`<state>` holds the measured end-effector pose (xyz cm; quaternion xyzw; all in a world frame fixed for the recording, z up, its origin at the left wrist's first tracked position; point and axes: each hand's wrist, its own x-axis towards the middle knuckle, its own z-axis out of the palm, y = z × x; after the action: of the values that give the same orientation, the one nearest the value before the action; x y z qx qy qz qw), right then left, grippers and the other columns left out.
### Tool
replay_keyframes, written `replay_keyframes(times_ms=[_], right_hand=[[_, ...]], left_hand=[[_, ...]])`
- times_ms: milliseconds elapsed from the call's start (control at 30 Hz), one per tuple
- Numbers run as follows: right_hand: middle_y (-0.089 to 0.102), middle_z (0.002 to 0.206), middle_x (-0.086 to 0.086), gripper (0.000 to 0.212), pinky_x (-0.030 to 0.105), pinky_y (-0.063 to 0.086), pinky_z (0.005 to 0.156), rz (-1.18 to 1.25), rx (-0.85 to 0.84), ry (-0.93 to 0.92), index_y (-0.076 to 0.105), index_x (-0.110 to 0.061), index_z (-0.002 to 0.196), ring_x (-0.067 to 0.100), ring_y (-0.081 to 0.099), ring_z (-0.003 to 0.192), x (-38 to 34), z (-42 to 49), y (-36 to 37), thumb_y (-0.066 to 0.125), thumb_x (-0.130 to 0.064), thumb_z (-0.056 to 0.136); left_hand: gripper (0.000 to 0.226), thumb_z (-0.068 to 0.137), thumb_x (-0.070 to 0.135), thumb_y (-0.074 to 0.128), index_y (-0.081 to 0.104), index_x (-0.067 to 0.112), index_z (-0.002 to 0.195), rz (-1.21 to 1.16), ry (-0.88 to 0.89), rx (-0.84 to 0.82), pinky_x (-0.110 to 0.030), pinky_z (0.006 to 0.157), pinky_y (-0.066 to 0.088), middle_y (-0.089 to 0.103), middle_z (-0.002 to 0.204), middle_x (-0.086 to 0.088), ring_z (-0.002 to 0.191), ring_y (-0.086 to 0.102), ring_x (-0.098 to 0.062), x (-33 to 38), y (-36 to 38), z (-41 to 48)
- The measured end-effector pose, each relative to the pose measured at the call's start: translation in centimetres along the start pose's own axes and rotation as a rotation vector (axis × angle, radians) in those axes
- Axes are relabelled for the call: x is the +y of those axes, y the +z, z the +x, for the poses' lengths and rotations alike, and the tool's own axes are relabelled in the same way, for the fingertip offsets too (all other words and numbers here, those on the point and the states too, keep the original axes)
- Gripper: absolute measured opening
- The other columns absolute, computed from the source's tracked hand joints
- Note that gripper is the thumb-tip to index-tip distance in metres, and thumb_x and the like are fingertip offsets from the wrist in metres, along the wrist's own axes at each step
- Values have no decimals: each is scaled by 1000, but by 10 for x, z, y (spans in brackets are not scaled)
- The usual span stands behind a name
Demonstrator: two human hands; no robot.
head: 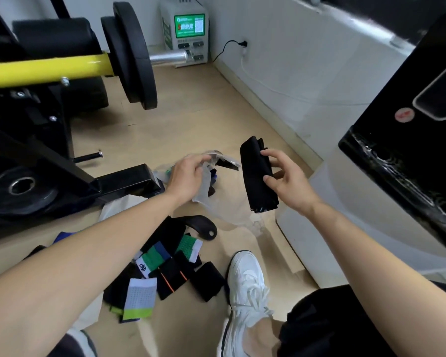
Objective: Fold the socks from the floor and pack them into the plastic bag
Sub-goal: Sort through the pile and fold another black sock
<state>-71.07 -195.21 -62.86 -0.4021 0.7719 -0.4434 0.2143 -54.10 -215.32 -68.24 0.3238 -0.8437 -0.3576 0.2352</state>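
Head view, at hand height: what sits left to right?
Round black weight plate on the floor → left hand gripping the clear plastic bag → folded black sock → right hand pinching it → glossy black cabinet.

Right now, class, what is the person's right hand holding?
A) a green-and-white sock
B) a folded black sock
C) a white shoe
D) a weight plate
B: the right hand grips a folded black sock above the floor, while the left hand holds the clear plastic bag.
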Motion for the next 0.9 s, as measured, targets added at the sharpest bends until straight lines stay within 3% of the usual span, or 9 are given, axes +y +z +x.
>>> replay_keyframes(times_ms=[100, 200, 267, 367, 433, 600, 733, 900], right_hand=[[58, 118, -3, 47, 13, 49, 61, -101, -70, -63, 56, -33, 124, 7, 59, 72, -15, -3, 4, 56, 0, 92], [60, 122, -7, 43, 14, 49, 71, -244, -188, -118, 61, -30, 122, 13, 63, 83, -24, -6, 18, 56, -2, 90], [60, 126, -8, 43, 26, 50, 80, -314, -256, -118, 61, -35, 122, 14, 63, 85, -24, -6, 36, 57, -6, 90], [62, 125, -4, 44, 23, 41, 82, -372, -296, -89, 60, -32, 127, 11, 57, 88, -22, -6, 68, 56, -7, 91], [62, 126, 2, 46, 25, 41, 87, -398, -309, -57, 58, -29, 132, 18, 58, 99, -19, -4, 88, 55, -8, 92], [58, 124, 15, 50, 35, 41, 97, -508, -139, 63, 52, -20, 140, 36, 52, 119, -10, 11, 88, 50, -6, 92], [59, 124, 16, 49, 34, 41, 96, -480, 1, 94, 55, -17, 137, 34, 53, 117, -14, 18, 82, 50, -3, 90], [62, 130, 10, 49, 40, 46, 104, -227, 41, 181, 54, -15, 139, 31, 57, 119, -24, 19, 103, 55, -6, 91]], left_hand=[[56, 99, 0, 48, 47, 25, 149, 48, 36, -53, -37, 99, 46, 52, 141, 3, 107, 59, -21, 0, -11, 2], [68, 99, 3, 49, 26, 29, 158, 185, 83, -132, -38, 85, 51, 37, 152, 10, 92, 61, -18, -4, -22, 1], [73, 99, 3, 50, 19, 31, 159, 216, 119, -183, -34, 74, 52, 30, 155, 12, 89, 61, -15, -6, -27, 0], [77, 99, 1, 52, 16, 32, 160, 193, 149, -214, -23, 67, 45, 26, 157, 13, 85, 60, -5, -4, -35, -2], [79, 98, 0, 53, 16, 32, 160, 158, 153, -215, -18, 68, 40, 24, 157, 15, 87, 59, 1, -1, -42, -5], [76, 97, -5, 52, 26, 31, 158, 116, 142, -131, -25, 84, 49, 31, 153, 12, 88, 60, -5, -10, -69, -11], [70, 96, -6, 54, 37, 27, 155, 130, 148, -91, -7, 77, 43, 42, 142, 10, 86, 54, 5, -26, -84, -16], [87, 89, 10, 69, 23, 35, 159, 227, 150, -173, -31, 73, 55, 43, 132, 12, 84, 56, -6, -35, -88, -25]])
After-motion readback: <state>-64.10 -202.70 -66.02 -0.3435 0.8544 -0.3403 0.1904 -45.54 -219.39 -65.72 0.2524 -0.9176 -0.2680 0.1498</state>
